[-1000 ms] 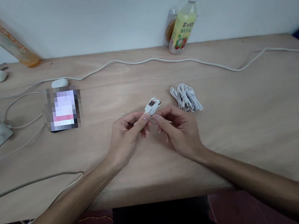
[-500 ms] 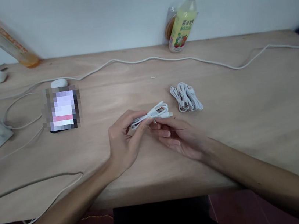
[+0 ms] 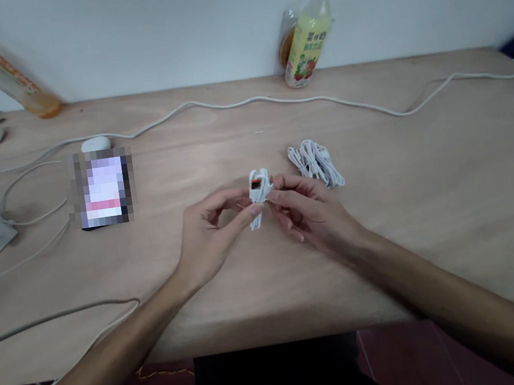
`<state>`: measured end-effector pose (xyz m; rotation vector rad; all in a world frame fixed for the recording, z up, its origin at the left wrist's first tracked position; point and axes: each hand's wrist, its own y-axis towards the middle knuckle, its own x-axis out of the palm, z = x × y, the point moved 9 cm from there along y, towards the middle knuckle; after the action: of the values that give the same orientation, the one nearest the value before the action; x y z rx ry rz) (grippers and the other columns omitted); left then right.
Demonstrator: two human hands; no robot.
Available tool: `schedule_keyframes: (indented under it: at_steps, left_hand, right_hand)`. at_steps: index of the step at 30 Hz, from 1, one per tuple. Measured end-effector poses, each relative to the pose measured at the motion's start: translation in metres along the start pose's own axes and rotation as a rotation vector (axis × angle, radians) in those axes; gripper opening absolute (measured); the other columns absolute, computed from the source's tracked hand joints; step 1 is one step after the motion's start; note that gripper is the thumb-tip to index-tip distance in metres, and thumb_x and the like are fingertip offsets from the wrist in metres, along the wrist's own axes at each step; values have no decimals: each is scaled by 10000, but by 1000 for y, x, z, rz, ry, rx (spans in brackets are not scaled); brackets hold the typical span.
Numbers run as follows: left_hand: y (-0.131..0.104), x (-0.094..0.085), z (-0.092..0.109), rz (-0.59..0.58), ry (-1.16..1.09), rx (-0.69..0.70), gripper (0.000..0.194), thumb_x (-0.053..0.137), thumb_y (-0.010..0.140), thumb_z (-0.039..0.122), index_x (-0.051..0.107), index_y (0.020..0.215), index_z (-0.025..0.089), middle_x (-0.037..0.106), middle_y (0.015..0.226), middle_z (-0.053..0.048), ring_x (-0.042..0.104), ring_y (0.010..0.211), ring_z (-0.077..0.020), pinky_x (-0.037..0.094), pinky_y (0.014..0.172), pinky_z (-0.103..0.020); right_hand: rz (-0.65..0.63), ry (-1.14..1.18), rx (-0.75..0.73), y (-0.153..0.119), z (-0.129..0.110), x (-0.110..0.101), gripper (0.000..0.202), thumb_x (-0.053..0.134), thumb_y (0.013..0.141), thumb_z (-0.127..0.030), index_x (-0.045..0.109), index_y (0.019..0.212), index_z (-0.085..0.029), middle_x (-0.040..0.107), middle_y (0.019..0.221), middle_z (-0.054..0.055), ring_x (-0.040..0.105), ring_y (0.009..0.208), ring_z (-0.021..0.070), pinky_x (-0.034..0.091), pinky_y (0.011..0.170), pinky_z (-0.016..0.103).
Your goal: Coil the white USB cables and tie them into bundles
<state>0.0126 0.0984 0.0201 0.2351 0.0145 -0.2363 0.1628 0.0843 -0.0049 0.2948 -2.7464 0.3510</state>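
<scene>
A coiled white USB cable (image 3: 260, 187), with an orange-and-dark USB plug showing in its loops, is held above the wooden table between both hands. My left hand (image 3: 214, 227) pinches it from the left, thumb in front near its lower part. My right hand (image 3: 312, 210) has thumb and forefinger closed on its right side; the part between those fingertips is hidden. Just beyond my right hand lies a bunch of similar white cables (image 3: 317, 162), bundled on the table and partly covered by my fingers.
On the left lie a blurred-out phone (image 3: 104, 188), a white oval case (image 3: 96, 144) and thin cables. A long white cord (image 3: 258, 99) crosses the table's back. An orange bottle (image 3: 5, 71) and a yellow-labelled bottle (image 3: 309, 38) lean by the wall.
The coiled cable has turned from lying sideways to standing nearly upright. My right hand has moved up and closed on its right side; my left hand still grips it.
</scene>
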Motion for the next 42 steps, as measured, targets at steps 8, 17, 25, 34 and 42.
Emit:
schedule_keyframes:
  at_steps: [8,17,25,34,42]
  left_hand:
    - [-3,6,-18,-19,-183,-300,163,897,883,329,898,1009,225,885,1014,-49,793,928,-202,622,920,-328]
    - [-6,15,-24,-64,-393,-432,213,937,850,401,915,916,199,859,951,-77,740,879,-183,586,866,-293]
    - [-8,24,-25,-136,-505,-479,150,949,850,351,899,859,209,807,848,-50,698,764,-147,612,731,-270]
    - [-8,16,-25,-94,-311,-376,139,900,894,339,906,973,225,877,1008,-74,808,892,-212,684,889,-372]
    - [-5,-1,-2,50,8,-115,114,933,866,282,907,971,247,899,1007,-40,845,933,-246,692,900,-389]
  right_hand:
    - [126,-378,-392,-9,-31,-9,112,743,976,-324,684,941,-236,643,777,-35,532,558,94,410,427,204]
    - [120,-1049,-952,-32,-58,10,81,678,1074,-189,735,1113,-231,716,1018,42,635,715,131,552,600,273]
    - [97,-1164,-997,-32,-55,9,96,680,1083,-251,770,1075,-281,728,999,56,671,807,197,579,712,345]
    - [84,-1097,-883,-27,-55,11,138,630,1068,-191,712,975,-253,692,945,49,641,787,195,585,736,362]
    - [113,-784,-591,-16,-45,0,142,665,1029,-263,649,890,-242,642,900,16,577,768,163,485,622,280]
